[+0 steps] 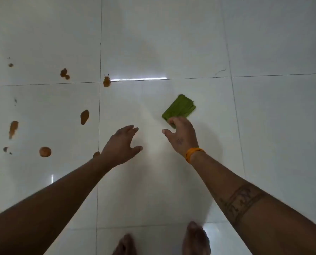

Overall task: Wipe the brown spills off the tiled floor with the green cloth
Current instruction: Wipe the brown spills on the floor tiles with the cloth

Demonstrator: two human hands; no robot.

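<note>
Two bare feet (195,238) stand at the near edge of the glossy tiled floor (171,190), so slipping on a wet smear is my first worry once wiping starts. Further out, the left hand (121,144) hangs spread and empty, while the right hand (181,134) has fingertips on the near corner of the folded green cloth (180,107), fingers curled but whether it's actually gripped I cannot tell; a loose pinch could let it unfold or drop. Brown spills (84,116) lie well apart to the left, reaching the grout lines (100,52), where paste could lodge or drag into streaks.
</note>
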